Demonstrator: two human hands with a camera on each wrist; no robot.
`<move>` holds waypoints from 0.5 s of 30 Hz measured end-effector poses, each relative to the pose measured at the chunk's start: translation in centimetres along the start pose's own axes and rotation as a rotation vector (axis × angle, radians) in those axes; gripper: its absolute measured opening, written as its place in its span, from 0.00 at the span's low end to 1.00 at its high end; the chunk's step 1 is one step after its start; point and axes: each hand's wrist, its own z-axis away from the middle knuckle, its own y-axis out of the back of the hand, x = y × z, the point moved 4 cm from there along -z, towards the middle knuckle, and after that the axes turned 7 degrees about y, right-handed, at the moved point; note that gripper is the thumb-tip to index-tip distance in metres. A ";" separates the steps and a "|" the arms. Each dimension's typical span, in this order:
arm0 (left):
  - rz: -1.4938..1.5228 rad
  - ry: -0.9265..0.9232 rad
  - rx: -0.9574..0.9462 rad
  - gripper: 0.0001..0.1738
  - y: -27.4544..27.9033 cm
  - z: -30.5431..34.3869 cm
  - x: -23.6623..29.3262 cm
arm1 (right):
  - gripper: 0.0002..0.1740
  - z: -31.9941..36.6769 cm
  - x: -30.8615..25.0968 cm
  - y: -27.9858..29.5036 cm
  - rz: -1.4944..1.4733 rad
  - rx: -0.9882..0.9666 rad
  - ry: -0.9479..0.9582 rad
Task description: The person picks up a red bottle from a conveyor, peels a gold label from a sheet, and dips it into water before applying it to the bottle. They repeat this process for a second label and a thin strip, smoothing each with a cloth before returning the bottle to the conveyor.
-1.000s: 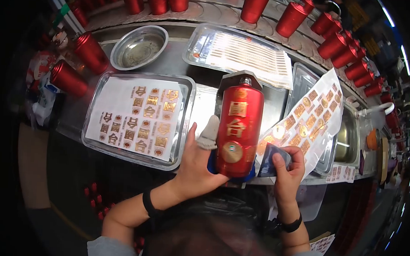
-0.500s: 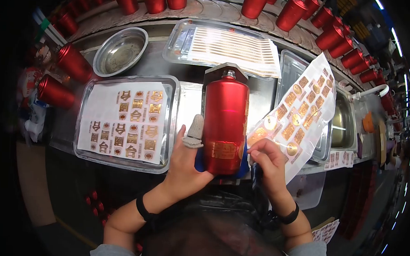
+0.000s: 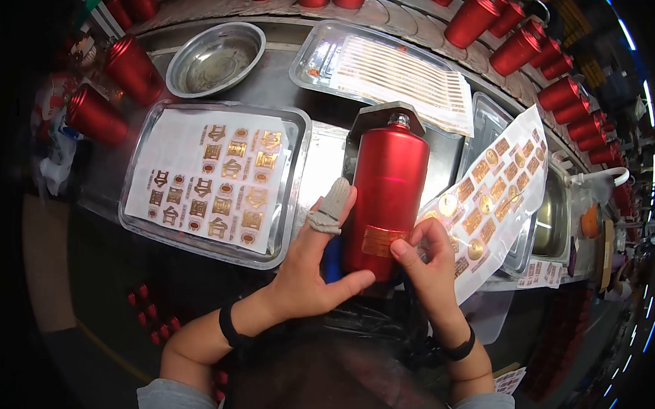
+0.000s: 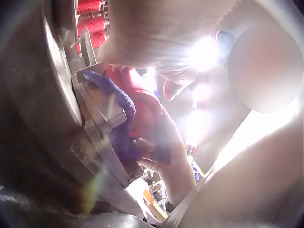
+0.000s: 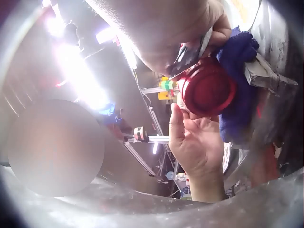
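A red bottle (image 3: 390,174) lies in a cradle with a dark metal end plate (image 3: 366,118), its neck pointing away from me. Blue cloth (image 5: 232,102) lines the cradle. My left hand (image 3: 307,276) holds the bottle's left side near the base, a knitted grey sleeve (image 3: 332,205) on one finger. On the bottle's upper face near the base is a gold label (image 3: 382,242). The thumb of my right hand (image 3: 430,269) touches the label's right edge. That hand also holds a dark flat flexible piece (image 5: 192,54), mostly hidden in the head view.
Left stands a metal tray (image 3: 287,235) with a sheet of gold characters (image 3: 227,176). Behind are a metal bowl (image 3: 216,60) and a tray of striped strips (image 3: 400,77). A label sheet (image 3: 497,196) lies right, before a sink (image 3: 552,212). Red bottles (image 3: 474,22) line the back.
The bottle has turned about its length: the gold characters have gone from view and the gold label has come onto its upper face. My right hand has moved left to the label.
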 end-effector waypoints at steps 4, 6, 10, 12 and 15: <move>0.368 0.062 0.050 0.48 -0.6 -0.5 -1.1 | 0.18 0.0 -0.4 -0.1 -0.035 -0.015 -0.042; 0.396 0.087 0.031 0.46 -0.7 -1.0 -1.3 | 0.18 0.0 -0.6 0.0 -0.040 -0.024 -0.048; 0.458 0.110 0.062 0.45 -1.3 -1.3 -1.6 | 0.17 0.0 -0.4 0.1 -0.020 -0.038 -0.026; 0.447 0.103 0.078 0.44 -1.5 -1.4 -1.6 | 0.16 0.0 -0.5 0.1 -0.035 -0.040 -0.039; 0.448 0.100 0.112 0.44 -1.6 -1.4 -1.5 | 0.16 0.0 -0.6 0.1 -0.033 -0.043 -0.038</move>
